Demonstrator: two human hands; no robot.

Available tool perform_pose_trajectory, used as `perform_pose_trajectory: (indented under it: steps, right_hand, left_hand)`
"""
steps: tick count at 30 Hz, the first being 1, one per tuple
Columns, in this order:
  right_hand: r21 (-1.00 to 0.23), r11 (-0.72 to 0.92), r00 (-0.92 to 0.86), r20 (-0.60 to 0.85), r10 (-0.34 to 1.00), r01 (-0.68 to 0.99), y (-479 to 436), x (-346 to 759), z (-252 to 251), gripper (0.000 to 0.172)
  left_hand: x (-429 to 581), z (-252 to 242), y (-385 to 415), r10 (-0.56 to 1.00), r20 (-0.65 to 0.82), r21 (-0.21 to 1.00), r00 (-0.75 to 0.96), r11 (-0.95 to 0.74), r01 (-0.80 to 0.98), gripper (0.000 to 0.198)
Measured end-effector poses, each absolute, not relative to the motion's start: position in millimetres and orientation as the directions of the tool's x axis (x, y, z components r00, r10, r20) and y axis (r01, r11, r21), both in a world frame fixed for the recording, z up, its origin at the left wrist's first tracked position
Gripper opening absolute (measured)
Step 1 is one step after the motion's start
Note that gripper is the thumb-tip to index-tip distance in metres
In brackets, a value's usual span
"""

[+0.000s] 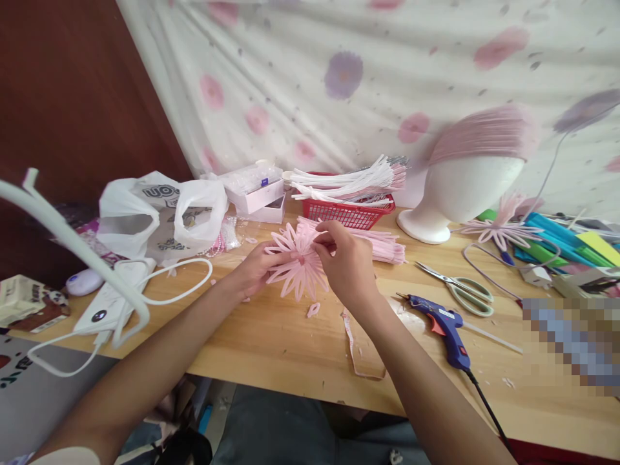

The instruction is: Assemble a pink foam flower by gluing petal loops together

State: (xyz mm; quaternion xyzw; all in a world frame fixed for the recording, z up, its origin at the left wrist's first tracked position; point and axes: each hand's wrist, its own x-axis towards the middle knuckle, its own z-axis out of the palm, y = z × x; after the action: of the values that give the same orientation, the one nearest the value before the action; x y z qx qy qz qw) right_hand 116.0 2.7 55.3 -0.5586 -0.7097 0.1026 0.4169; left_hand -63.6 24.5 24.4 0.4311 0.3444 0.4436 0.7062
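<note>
Pink looped flower (pixel 301 261) held up over the middle of the counter (pixel 285 352).
On the counter, a white mannequin head (pixel 467 187) wears a pink cap (pixel 484 132); left of it, a red basket (pixel 339 212) holds white and pink stems, a pink bundle (pixel 387 247) in front. A blue glue gun (pixel 448 329) lies near open scissors (pixel 465 290). The right hand (pixel 349 258) is pinched at the flower's right side, its grip unclear; the left hand (pixel 256 270) grips the opposite edge. A small pink loop (pixel 313 310) lies below.
</note>
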Motion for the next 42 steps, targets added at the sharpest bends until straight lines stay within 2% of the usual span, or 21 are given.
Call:
perform_pose_trajectory:
  steps: [13, 15, 18, 20, 22, 24, 26, 28, 32, 37, 42]
  right_hand:
    - [-0.6, 0.367, -0.045, 0.482, 0.875, 0.711, 4, 115, 53, 0.029]
    - [-0.637, 0.374, -0.027, 0.484, 0.874, 0.674, 2, 116, 55, 0.026]
    - [-0.757, 0.372, 0.045, 0.466, 0.883, 0.536, -6, 127, 61, 0.016]
    - [-0.849, 0.332, 0.085, 0.398, 0.914, 0.411, -13, 142, 63, 0.012]
    - [-0.913, 0.242, 0.055, 0.274, 0.96, 0.328, -20, 160, 61, 0.018]
    - [-0.928, 0.132, -0.031, 0.13, 0.991, 0.348, -25, 176, 53, 0.022]
    - [-0.905, 0.056, -0.081, 0.024, 0.996, 0.422, -29, 187, 43, 0.019]
    - [-0.847, 0.038, -0.094, -0.014, 0.995, 0.531, -32, 191, 35, 0.013]
    - [-0.706, 0.075, -0.11, -0.005, 0.994, 0.704, -37, 188, 24, 0.013]
    - [-0.628, 0.093, -0.117, 0.003, 0.993, 0.772, -39, 186, 13, 0.014]
    - [-0.555, 0.133, -0.113, 0.07, 0.991, 0.821, -42, 181, -4, 0.016]
  left_hand:
    - [-64, 23, 25, 0.922, -0.119, 0.911, 0.368, 0.249, -0.329, 0.034]
    - [-64, 24, 25, 0.928, -0.121, 0.917, 0.353, 0.24, -0.318, 0.033]
    - [-65, 25, 25, 0.939, -0.131, 0.92, 0.318, 0.235, -0.313, 0.032]
    - [-66, 25, 26, 0.942, -0.139, 0.917, 0.304, 0.238, -0.32, 0.033]
    - [-66, 24, 27, 0.943, -0.138, 0.912, 0.302, 0.24, -0.332, 0.033]
    - [-66, 23, 27, 0.944, -0.131, 0.909, 0.304, 0.237, -0.343, 0.033]
    - [-65, 22, 26, 0.945, -0.127, 0.91, 0.302, 0.232, -0.345, 0.033]
    - [-65, 21, 26, 0.945, -0.129, 0.915, 0.3, 0.23, -0.333, 0.034]
    - [-65, 19, 27, 0.948, -0.132, 0.917, 0.289, 0.228, -0.327, 0.038]
    - [-65, 18, 28, 0.95, -0.135, 0.915, 0.282, 0.229, -0.331, 0.04]
    - [-65, 18, 27, 0.953, -0.126, 0.919, 0.275, 0.216, -0.331, 0.039]
